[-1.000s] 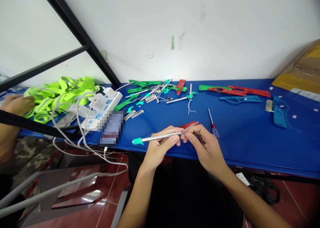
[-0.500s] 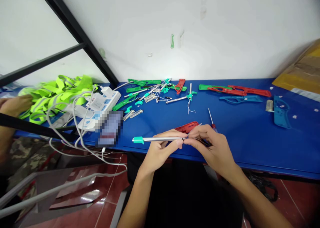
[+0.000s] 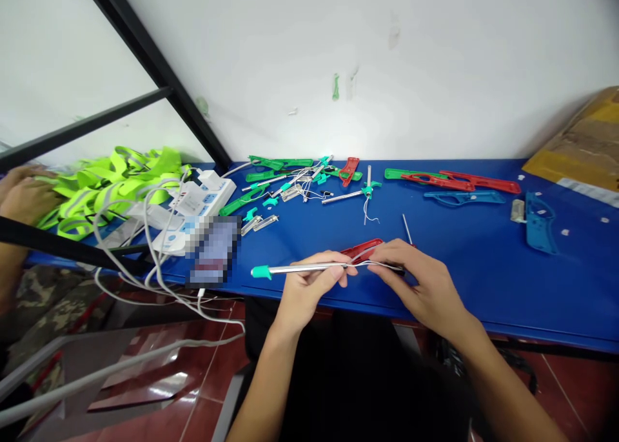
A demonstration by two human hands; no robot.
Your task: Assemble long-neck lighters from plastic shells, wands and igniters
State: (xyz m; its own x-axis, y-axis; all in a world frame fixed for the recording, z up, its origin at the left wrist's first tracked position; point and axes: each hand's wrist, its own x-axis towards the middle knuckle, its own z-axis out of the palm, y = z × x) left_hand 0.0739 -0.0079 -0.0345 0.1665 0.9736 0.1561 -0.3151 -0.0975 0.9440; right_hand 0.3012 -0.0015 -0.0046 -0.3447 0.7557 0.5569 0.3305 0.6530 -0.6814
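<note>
The left hand (image 3: pixel 307 287) is closed around a slim silver tube (image 3: pixel 290 269), fingers and thumb pinching it near its right end, while a teal cap (image 3: pixel 261 271) sticks out at the left end. The right hand (image 3: pixel 423 284) grips thin white wires (image 3: pixel 363 262) running from that tube, its fingers curled over a small dark piece too covered to make out. Both hands are above the near edge of the blue bench (image 3: pixel 474 271). Just behind them lies a red shell (image 3: pixel 360 250), partly covered by the fingers, and a screwdriver (image 3: pixel 407 229) shows its shaft beyond the right hand. Farther back are a jumble of tubes and wires (image 3: pixel 302 185), a green shell (image 3: pixel 242 200) and, to the right, a blue shell (image 3: pixel 540 224). At far left, another person's hand (image 3: pixel 29 200) touches yellow-green straps (image 3: pixel 120 184)
</note>
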